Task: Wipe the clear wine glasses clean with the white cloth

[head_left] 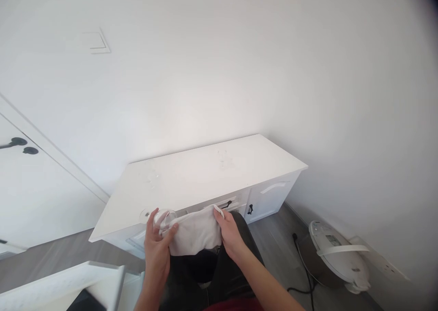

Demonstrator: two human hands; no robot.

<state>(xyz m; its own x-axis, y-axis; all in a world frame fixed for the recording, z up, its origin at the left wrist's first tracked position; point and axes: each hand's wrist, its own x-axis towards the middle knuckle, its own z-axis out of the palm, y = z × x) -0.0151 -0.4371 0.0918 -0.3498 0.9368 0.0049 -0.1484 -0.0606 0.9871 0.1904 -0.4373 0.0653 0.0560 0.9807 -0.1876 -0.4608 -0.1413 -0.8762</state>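
Note:
My left hand point(157, 245) is closed around a clear glass point(166, 217), thumb on the near side and fingers on the far side. A white cloth point(196, 233) stretches from the glass over to my right hand point(230, 232), which pinches its upper right corner. The cloth's left end meets the rim side of the glass; whether any of it is inside I cannot tell. Both hands are above my lap, just before the front edge of a white cabinet point(191, 176). Faint clear glassware point(152, 177) stands on the cabinet's left part, and a clear stemmed glass point(222, 158) farther right.
A rice cooker point(337, 258) with a dark cord point(306, 274) sits on the grey floor point(270, 238) at the right. White furniture point(102, 274) with a black object point(86, 302) is at the lower left. A white door point(30, 187) is at far left.

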